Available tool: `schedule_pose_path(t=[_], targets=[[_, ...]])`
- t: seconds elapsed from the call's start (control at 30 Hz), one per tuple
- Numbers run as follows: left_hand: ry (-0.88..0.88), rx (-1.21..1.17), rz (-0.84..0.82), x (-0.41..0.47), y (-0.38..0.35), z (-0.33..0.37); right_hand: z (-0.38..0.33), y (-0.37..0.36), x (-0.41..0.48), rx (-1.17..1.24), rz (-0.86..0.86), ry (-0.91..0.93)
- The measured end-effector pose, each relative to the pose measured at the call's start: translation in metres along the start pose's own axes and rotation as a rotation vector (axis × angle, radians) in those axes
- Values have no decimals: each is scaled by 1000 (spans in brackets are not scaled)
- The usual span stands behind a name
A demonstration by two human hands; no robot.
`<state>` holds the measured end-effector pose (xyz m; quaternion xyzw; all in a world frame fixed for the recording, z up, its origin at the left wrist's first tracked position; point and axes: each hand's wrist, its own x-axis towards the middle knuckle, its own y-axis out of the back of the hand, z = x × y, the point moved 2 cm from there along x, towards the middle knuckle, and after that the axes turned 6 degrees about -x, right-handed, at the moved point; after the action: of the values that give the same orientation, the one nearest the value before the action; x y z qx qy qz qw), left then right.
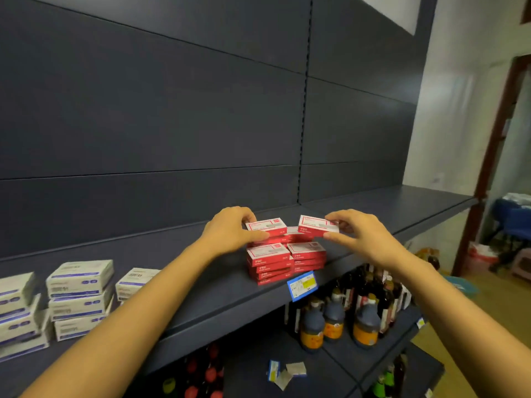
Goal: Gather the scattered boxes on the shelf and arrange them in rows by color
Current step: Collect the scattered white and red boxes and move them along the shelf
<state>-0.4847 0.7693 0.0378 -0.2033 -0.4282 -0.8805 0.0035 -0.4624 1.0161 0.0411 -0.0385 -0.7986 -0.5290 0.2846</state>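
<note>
A person's left hand [230,234] pinches a red box [265,226] by its long edges, thumb in front and fingers behind. The right hand [365,237] pinches a second red box [317,224] the same way. Both boxes are just above the red stacks [284,262] on the shelf [218,294]. The boxes look like light, stiff cardboard, easiest to hold by the edges. Two front stacks hold about four boxes each; those behind are mostly hidden. The white-and-blue boxes [79,297] stand to the left, with one clear stack of three.

Dark glass sauce bottles with orange labels [334,320] crowd the lower dark shelf board [250,354]. Blue-and-yellow paper price tag [302,285] just above them. Crumpled white paper scraps [287,373] beside the bottles. Blue plastic chair [514,222] far right, past the red-brown door frame [488,156].
</note>
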Motion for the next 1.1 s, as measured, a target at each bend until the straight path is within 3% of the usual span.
schedule_pose_path(t=[0.23,0.53,0.97,1.1], targets=[[102,-3,-62,6,-4,8,21,-20,41,30,-109,108],[182,154,297,-21,23,12,23,-45,67,43,-316,193],[336,385,442,-99,70,0,12,-30,96,-268,-520,216],[401,437,505,-131,93,-6,-31,-18,96,-253,-421,324]])
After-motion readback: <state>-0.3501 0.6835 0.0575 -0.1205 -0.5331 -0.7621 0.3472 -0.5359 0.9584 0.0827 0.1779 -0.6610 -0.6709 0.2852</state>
